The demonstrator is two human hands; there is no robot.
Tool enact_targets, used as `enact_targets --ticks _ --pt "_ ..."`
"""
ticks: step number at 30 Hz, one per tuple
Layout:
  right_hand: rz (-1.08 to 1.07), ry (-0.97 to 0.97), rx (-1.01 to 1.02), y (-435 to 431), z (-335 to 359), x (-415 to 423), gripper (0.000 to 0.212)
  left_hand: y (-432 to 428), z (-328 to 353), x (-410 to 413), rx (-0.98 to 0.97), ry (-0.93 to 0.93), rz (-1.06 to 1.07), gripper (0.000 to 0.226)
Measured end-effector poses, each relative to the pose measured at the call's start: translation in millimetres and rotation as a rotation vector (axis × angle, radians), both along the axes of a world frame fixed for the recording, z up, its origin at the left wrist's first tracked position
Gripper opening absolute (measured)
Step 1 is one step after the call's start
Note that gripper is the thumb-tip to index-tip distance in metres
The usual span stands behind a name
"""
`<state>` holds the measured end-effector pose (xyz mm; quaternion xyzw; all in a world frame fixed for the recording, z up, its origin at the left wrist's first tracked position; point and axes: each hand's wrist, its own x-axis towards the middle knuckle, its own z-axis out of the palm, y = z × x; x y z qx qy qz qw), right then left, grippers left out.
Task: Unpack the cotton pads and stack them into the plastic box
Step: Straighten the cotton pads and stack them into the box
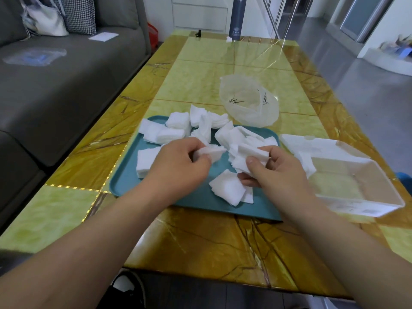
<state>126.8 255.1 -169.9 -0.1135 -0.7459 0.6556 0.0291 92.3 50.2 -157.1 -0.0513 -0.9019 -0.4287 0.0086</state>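
Left grip point(185, 161) and right grip point(275, 172) each pinch a thin wad of cotton pads point(214, 150) above the tray point(124, 181), where more lie scattered; the plastic box point(338, 186) sits just right of the tray. Loose pinches could let pads fan out and drop.

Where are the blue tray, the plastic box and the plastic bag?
tray point(126, 177): head view, bare blue floor near its left edge.
plastic box point(361, 207): head view, its near front wall.
plastic bag point(247, 101): head view, middle of its see-through side.
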Motion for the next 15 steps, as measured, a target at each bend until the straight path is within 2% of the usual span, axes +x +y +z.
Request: enact_targets --ticks 3,4,8,15 --pt "0.002 0.021 -0.053 0.9 4.2 0.8 0.009 -4.6 11.8 1.4 0.437 -0.206 0.007 0.012" --pt "0.008 0.023 -0.074 0.6 5.2 0.8 0.009 -5.0 13.7 3.4 0.522 -0.272 -0.036 0.014" --pt "0.074 0.009 -0.193 -0.3 10.6 1.6 0.014 -2.9 12.9 8.0 0.562 -0.300 -0.210 0.018" --pt "0.285 -0.075 -0.263 1.6 14.6 5.3 0.025 0.9 13.9 8.7 0.530 -0.282 -0.228 0.019"
